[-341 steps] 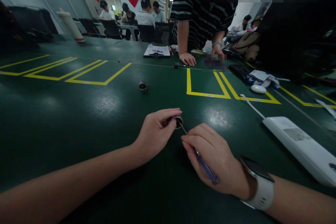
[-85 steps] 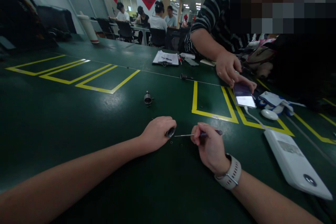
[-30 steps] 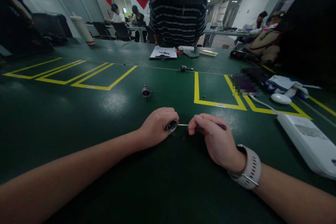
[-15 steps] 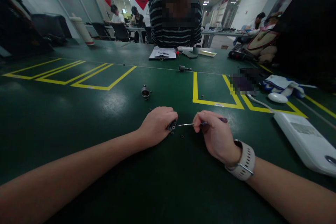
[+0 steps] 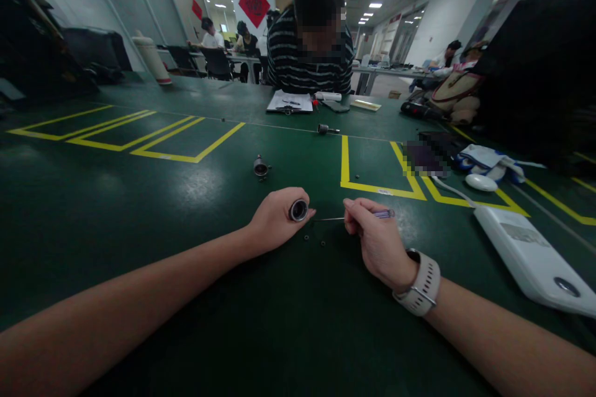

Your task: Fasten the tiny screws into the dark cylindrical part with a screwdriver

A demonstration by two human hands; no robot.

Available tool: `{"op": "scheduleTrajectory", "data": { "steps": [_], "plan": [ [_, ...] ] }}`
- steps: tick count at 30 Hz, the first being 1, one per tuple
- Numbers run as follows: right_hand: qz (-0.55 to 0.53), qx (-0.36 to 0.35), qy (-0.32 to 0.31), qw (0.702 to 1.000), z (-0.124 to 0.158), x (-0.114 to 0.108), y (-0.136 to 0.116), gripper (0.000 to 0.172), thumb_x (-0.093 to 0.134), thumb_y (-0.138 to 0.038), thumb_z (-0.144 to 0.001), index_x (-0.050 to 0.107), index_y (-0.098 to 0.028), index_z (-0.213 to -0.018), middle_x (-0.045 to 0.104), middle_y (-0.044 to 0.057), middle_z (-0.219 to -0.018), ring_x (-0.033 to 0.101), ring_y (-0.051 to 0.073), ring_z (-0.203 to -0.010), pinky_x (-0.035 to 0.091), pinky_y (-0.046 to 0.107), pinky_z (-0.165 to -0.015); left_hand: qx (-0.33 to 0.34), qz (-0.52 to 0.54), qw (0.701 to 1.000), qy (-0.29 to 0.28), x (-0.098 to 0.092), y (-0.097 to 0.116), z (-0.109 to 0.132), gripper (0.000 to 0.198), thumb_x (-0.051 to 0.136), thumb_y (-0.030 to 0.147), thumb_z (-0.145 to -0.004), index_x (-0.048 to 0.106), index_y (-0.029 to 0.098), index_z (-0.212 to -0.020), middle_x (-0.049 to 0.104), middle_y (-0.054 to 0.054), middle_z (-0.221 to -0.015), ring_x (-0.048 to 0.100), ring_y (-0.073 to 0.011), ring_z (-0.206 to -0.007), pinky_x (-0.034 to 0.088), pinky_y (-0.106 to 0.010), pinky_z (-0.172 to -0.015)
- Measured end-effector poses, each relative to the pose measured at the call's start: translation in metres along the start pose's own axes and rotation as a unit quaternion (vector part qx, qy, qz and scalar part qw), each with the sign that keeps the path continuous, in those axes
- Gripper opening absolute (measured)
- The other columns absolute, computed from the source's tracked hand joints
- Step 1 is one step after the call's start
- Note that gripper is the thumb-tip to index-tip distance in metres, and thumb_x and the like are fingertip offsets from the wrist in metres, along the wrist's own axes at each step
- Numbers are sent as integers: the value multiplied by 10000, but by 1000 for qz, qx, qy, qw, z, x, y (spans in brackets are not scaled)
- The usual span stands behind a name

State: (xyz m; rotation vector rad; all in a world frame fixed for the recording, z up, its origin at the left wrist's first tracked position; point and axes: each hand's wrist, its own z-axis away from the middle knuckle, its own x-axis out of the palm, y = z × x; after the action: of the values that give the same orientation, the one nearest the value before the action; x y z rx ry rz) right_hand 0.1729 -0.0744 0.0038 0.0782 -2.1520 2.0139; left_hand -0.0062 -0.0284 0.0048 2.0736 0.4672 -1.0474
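Note:
My left hand [image 5: 274,218] is wrapped round a hollow cylindrical metal part [image 5: 298,210], whose round open end faces me. A slim screwdriver [image 5: 384,214] with a see-through purple handle is gripped in my right hand [image 5: 375,237]. Its thin shaft points left, with the tip close to my left fingertips; whether it touches anything I cannot tell. Just below the tip, a small nut-like ring [image 5: 306,237] and a second small ring [image 5: 323,244] lie on the green table [image 5: 279,322]. Beyond my left hand rests a similar metal cup-shaped part [image 5: 261,166] with tiny pieces around it.
A metal part with a stem [image 5: 326,129] lies further back. Yellow tape [image 5: 344,161] marks boxes on both sides. At right are a white device [image 5: 526,248], a white oval object [image 5: 481,182] and gloves [image 5: 488,160]. A person [image 5: 310,56] sits opposite behind a clipboard [image 5: 289,101].
My left hand has turned the metal part so its open end now faces me. The screwdriver has stayed close by, its handle tilting slightly, and the view has shifted a little.

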Motion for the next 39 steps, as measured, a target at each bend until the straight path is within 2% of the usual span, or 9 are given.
{"op": "scheduleTrajectory", "data": {
  "steps": [10, 12, 15, 18, 26, 30, 32, 35, 39],
  "plan": [
    [-24, -25, 37, 999, -5, -2, 4, 291, 571, -345, -751, 481, -192, -520, 430, -53, -489, 385, 96, -461, 327, 242, -464, 82, -11, 993, -80, 0, 4, 2, 77, 563, 209, -793, 603, 146, -811, 649, -38, -786, 602, -162, -741, 463, -290, -702],
    [-11, -33, 39, 999, -6, -4, 5, 269, 543, -357, -766, 491, -194, -559, 454, -48, -524, 425, 103, -485, 370, 249, -495, 87, -13, 994, -60, 0, 5, 3, 105, 577, 250, -799, 592, 149, -819, 644, -41, -806, 594, -165, -758, 460, -296, -714],
    [48, -45, 16, 998, -5, -1, 6, 176, 557, -342, -782, 577, -184, -708, 577, -6, -690, 546, 134, -647, 445, 289, -643, 70, -37, 996, 49, -2, 5, 4, 210, 592, 355, -801, 553, 149, -794, 615, -47, -813, 565, -174, -772, 447, -313, -730],
    [140, -68, -45, 987, 0, 11, 5, 152, 579, -307, -801, 634, -181, -867, 636, 37, -872, 576, 172, -830, 434, 350, -795, 19, -85, 985, 150, -9, 3, 3, 293, 571, 440, -807, 522, 153, -764, 574, -45, -795, 536, -183, -777, 430, -321, -729],
    [253, -139, -320, 903, 27, 36, -3, 212, 621, -127, -778, 657, -239, -954, 688, 18, -1011, 610, 194, -1025, 403, 405, -978, -97, -71, 976, 184, -28, -4, 2, 414, 539, 577, -775, 545, 165, -810, 573, -29, -797, 538, -175, -737, 414, -290, -648],
    [309, -216, -435, 818, 51, 14, -16, 320, 504, -73, -852, 593, -232, -1115, 624, 56, -1215, 513, 193, -1211, 348, 435, -1063, -167, 57, 964, 197, -33, 8, 8, 363, 631, 517, -721, 527, 170, -728, 538, 10, -670, 518, -135, -614, 415, -260, -562],
    [317, -215, -448, 808, 63, 0, -22, 333, 489, -67, -857, 589, -225, -1133, 628, 65, -1210, 505, 198, -1221, 370, 435, -1052, -245, 201, 932, 176, -34, 19, 12, 315, 663, 449, -710, 516, 172, -741, 503, 36, -601, 485, -106, -499, 400, -239, -465],
    [277, -161, -394, 861, 73, -15, -26, 315, 501, -141, -878, 587, -239, -1165, 642, 63, -1183, 548, 194, -1166, 385, 430, -1035, -311, 360, 868, 141, -33, 37, 20, 259, 711, 258, -674, 533, 159, -835, 563, 19, -685, 542, -98, -535, 457, -227, -482],
    [114, -16, -200, 973, 73, -24, -20, 182, 531, -275, -880, 678, -227, -977, 702, 47, -972, 641, 181, -927, 491, 356, -854, -325, 497, 801, 78, -35, 51, 30, 315, 649, 87, -676, 567, 156, -972, 623, -58, -997, 655, -153, -796, 545, -312, -760]
  ]
}}
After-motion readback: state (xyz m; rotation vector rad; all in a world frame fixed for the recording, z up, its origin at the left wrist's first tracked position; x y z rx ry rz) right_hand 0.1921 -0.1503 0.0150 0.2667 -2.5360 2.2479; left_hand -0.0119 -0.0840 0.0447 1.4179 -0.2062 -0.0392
